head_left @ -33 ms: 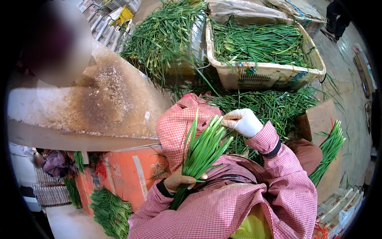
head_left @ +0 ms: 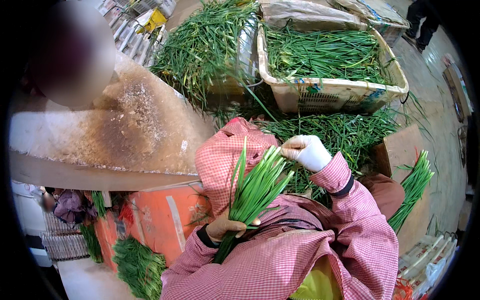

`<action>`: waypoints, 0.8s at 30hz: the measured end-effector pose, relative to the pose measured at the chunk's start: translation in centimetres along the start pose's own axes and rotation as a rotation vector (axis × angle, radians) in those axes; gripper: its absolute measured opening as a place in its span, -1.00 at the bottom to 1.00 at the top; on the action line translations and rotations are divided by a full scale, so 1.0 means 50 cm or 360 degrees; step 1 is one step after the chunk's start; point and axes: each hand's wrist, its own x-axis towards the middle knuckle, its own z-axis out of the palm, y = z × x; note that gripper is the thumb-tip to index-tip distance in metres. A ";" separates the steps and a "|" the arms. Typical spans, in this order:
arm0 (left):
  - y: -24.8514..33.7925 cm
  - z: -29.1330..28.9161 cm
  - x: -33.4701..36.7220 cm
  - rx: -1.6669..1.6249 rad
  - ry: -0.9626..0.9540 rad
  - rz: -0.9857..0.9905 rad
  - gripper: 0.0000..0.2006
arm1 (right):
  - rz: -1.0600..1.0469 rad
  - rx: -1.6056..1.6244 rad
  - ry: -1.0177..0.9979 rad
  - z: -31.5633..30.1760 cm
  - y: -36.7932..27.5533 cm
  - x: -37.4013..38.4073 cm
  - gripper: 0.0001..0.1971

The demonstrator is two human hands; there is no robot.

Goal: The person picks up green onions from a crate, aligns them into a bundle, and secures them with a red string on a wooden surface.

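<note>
My left hand (head_left: 226,227), in a thin pale glove, is wrapped round a bunch of green garlic chives (head_left: 252,195) held above my lap. The pale stem ends fan out at the top of the bunch, and the dark leaf ends run down under my left wrist. My right hand (head_left: 307,151), in a white glove, is closed in a pinch at the bunch's upper right, where its fingertips meet the pale ends of the chives. Whether one stalk or several are between those fingers, I cannot make out.
Ahead stands a cream plastic crate (head_left: 345,95) full of chives, beside a tall loose heap (head_left: 205,50). More leaves (head_left: 345,135) litter the ground. A dirty tabletop (head_left: 145,120) is at left, tied bunches (head_left: 140,265) below it, another bunch (head_left: 412,190) at right. A person sits far left.
My right hand has shifted very slightly to the right and up. The left hand and its bunch have stayed in place.
</note>
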 end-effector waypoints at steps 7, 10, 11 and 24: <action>-0.016 -0.028 -0.029 -0.0138 -0.0029 -0.0004 -0.53 | 0.0177 -0.0965 0.1542 -0.267 0.159 -0.024 -0.80; -0.021 -0.039 -0.025 0.0013 -0.0085 0.0010 -0.50 | 0.0726 -0.1602 0.0992 -0.286 0.182 -0.079 -0.66; -0.021 -0.040 -0.022 0.0017 -0.0094 0.0007 -0.49 | 0.0367 -0.1636 0.1031 -0.245 0.167 -0.084 -0.59; -0.006 0.050 0.044 0.0384 0.0240 0.0205 -0.37 | 0.0374 0.1078 0.0549 -0.005 0.107 -0.044 -0.17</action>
